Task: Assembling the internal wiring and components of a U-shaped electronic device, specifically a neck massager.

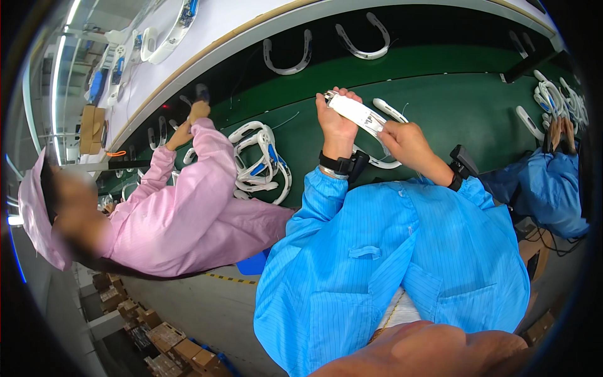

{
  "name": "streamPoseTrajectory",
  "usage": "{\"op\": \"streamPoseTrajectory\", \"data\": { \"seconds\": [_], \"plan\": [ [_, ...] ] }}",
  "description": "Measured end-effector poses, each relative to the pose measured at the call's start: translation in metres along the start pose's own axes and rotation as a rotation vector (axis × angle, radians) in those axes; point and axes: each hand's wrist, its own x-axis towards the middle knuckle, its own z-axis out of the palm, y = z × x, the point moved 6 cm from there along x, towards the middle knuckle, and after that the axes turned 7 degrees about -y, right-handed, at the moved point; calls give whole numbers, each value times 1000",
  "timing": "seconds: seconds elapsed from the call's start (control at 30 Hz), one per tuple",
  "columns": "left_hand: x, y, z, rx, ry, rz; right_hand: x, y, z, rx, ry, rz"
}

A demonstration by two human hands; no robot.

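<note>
Over the green work surface, my left hand (339, 129) grips a white, gently curved plastic housing (355, 112) by its far end, fingers wrapped round it. A small metallic-looking part shows at that end. My right hand (407, 143) pinches the near right end of the same housing; its fingertips cover small dark details there. Behind and below my hands lies a white U-shaped band (391, 110), partly hidden by them; I cannot tell whether it joins the held housing.
Left of me, a heap of white bands with blue parts (260, 164) lies beside a co-worker in pink (188, 201). More U-shaped bands (289, 66) sit farther back under a raised shelf (251, 38). At right, a co-worker in blue (553, 188) handles bundled white bands (556, 100).
</note>
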Motion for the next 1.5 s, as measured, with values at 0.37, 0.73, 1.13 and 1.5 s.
{"op": "streamPoseTrajectory", "data": {
  "seconds": [0.37,0.73,1.13,1.5],
  "plan": [
    [7,-8,3,20,36,9,22,9,9,50,47,15],
    [29,-10,-19,193,239,12,52,21,11,-374,-21,-91],
    [25,-23,-6,133,117,5,10,48,10,-52,36,95],
    [34,-30,-10,64,60,-15,3,33,-10,-267,157,-121]
  ]
}}
